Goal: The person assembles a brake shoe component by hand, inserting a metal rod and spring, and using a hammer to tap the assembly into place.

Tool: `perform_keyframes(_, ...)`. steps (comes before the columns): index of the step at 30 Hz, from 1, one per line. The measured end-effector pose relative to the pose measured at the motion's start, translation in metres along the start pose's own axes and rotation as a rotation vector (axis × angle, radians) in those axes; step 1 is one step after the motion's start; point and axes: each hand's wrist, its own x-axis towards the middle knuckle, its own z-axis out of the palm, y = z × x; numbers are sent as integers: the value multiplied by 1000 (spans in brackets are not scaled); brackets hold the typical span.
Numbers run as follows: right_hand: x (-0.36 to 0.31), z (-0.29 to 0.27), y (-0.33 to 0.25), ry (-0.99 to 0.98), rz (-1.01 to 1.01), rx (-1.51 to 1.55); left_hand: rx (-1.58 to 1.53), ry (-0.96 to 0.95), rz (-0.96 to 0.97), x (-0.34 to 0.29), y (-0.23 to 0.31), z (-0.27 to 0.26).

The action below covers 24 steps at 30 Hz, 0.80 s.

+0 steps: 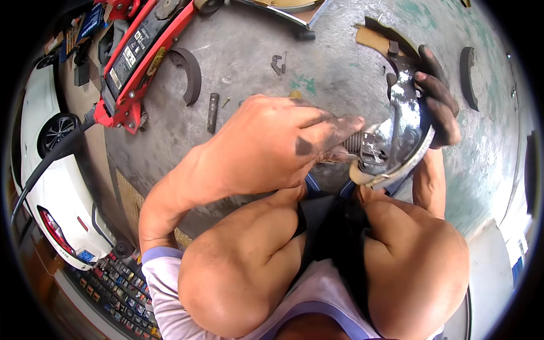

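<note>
Curved metal brake part (405, 90) is up off the concrete floor (241, 62), ahead of the knees, right of centre. Right hand (441, 102): fingers curled around its outer edge, holding it. Left hand (289, 130): thumb and finger pinched narrow on a dark coil spring (352, 143) at the part's near end. Farther left: dark cylindrical piece (213, 113), curved shoe (191, 79), red floor jack (148, 51), white car (65, 192).

Worn grey concrete floor (243, 68), green-patched

Labels (131, 55) on the red jack (162, 44) are illegibly small.
</note>
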Motion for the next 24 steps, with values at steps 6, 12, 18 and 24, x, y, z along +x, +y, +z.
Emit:
perform_keyframes(6, 12, -6, -7, 5, -48, -158, 123, 54, -25, -2, 6, 14)
perform_keyframes(12, 14, 1, -13, 92, -21, -64, 77, 165, 57, 3, 4, 19)
perform_keyframes(18, 11, 7, -15, 134, -44, -179, 124, 137, 2, -5, 12, 30)
perform_keyframes(24, -1, 10, -1, 123, -33, -215, 134, 134, -24, -2, 14, 29)
